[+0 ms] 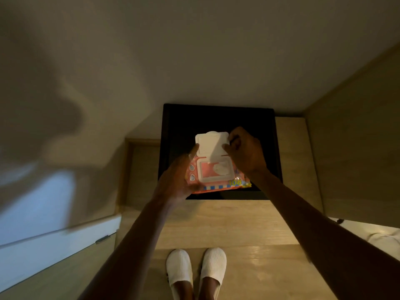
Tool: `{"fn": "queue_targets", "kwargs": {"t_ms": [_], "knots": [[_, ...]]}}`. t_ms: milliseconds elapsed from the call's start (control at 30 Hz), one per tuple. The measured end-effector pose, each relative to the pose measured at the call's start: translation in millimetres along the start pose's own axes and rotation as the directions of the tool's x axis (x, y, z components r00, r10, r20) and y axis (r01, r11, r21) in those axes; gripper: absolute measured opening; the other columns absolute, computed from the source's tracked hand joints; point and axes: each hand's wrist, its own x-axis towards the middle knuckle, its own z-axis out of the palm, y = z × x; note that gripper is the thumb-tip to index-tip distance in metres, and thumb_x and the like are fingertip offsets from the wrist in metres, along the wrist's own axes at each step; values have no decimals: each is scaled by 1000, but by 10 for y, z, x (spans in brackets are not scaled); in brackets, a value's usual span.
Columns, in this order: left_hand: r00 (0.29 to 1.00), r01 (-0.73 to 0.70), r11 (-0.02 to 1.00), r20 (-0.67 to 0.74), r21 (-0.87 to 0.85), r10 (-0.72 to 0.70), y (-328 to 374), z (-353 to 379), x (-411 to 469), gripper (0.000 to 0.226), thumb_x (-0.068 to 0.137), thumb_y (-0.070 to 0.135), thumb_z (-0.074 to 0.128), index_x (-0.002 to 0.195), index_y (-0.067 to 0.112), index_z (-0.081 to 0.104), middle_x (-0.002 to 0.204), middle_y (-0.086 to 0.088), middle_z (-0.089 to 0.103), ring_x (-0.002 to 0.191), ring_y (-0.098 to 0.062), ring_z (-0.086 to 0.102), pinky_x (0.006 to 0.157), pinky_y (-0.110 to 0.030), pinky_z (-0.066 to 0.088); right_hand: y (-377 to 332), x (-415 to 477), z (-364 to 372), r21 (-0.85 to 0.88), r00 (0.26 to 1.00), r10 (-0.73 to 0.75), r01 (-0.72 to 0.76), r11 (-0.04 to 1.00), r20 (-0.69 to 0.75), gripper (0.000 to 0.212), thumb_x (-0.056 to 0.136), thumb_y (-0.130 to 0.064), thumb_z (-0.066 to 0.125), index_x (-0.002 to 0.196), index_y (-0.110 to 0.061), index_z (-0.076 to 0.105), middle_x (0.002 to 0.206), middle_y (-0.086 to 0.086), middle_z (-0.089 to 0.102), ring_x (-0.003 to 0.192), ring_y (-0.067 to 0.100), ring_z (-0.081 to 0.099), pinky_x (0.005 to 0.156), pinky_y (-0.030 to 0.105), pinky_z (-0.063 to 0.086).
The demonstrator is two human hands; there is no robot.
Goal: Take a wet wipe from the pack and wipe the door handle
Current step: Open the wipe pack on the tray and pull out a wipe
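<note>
Head view: the left hand (179, 176) cups the wet wipe pack (216, 172) from its left edge, fingers wrapped around it, above a black desk (266, 126). The right hand (244, 150), fingers curled, holds the opened lid (212, 144) back by its right edge. A wipe (219, 168) shows in the opening below that hand; pinching it low and pulling slowly should free one sheet. No door handle visible.
</note>
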Motion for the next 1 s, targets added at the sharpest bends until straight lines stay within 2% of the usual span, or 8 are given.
{"fn": "queue_targets", "kwargs": {"t_ms": [133,200,333,533,667,767,900,1000], "knots": [[997,-19,981,77,192,4,-16,-21,76,108,70,38,80,150,38,8,146,-6,38,131,-22,44,98,-49,49,95,-325,-38,-120,984,-125,140,983,126,20,89,-21,67,108,-14,65,120,8,61,104,19,62,84,25,52],[998,-16,982,68,190,3,-36,-13,80,109,69,40,80,150,39,8,145,-6,39,130,-22,45,97,-49,49,144,-426,-40,-133,972,-149,174,976,180,27,85,-26,72,109,-17,66,124,3,55,107,13,56,87,26,52],[999,-44,993,24,105,42,-52,26,39,102,71,44,78,149,41,13,142,-4,42,123,-18,50,94,-44,52,150,-495,-12,-179,973,-146,178,968,177,36,80,-31,76,112,-18,66,126,1,52,112,18,56,90,37,56],[998,-50,995,-18,82,52,-31,97,52,96,76,56,68,150,39,10,141,-4,41,123,-14,47,89,-28,49,72,-494,72,-327,983,-129,165,931,131,24,91,-30,63,112,-19,64,125,2,58,117,17,54,94,24,46],[999,-37,992,-20,124,40,0,93,59,96,78,50,70,150,38,8,141,-5,39,123,-16,46,86,-23,44,80,-499,57,-242,984,-148,168,956,99,20,93,-27,60,110,-17,65,119,4,63,109,18,61,89,28,54],[1000,-2,988,0,152,2,20,86,64,97,77,50,70,149,39,7,140,-6,39,122,-17,48,85,-25,44,65,-499,30,-165,987,-148,156,974,63,18,94,-25,60,107,-14,65,112,4,69,97,17,69,78,27,59],[1000,18,987,-14,162,-16,51,86,43,97,76,50,71,150,37,9,139,-6,40,122,-18,48,85,-28,47,-31,-467,-51,-50,994,-109,110,993,27,14,93,-24,60,102,-13,62,105,-2,67,87,7,65,62,12,51],[1000,20,985,-17,174,-17,81,95,44,98,76,47,72,150,34,10,139,-7,39,123,-19,47,88,-31,48,-138,-472,-143,21,990,-140,140,990,-33,7,92,-18,61,97,-13,61,104,-2,65,92,8,64,63,13,50]]}}
